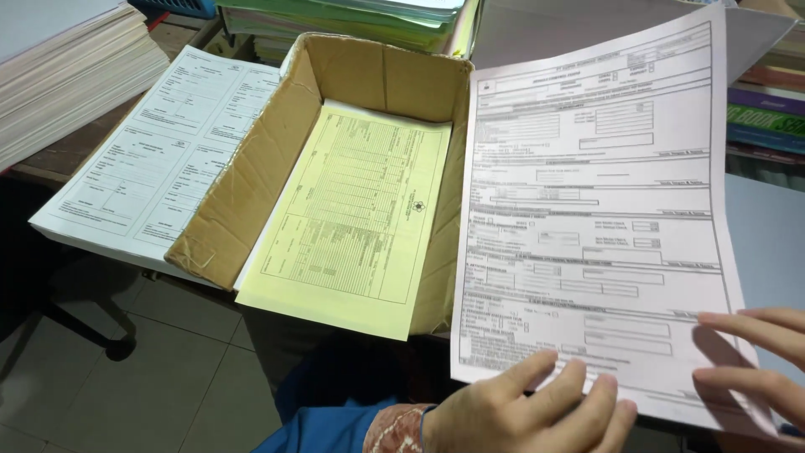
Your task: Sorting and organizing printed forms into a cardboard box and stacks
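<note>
Left hand (520,411) fingers (579,387) curled, right hand (755,356) fingers (738,323) flat, white form (587,210)

My left hand (528,411) comes out of a bright blue sleeve (323,432) with a patterned reddish-brown cuff (398,428), while my right hand (759,356) shows bare fingers only

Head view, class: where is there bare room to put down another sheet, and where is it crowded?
Bare blue-grey surface lies right of the white form, below the book spines. The cardboard box holds yellow forms; white stacks crowd its left.
</note>
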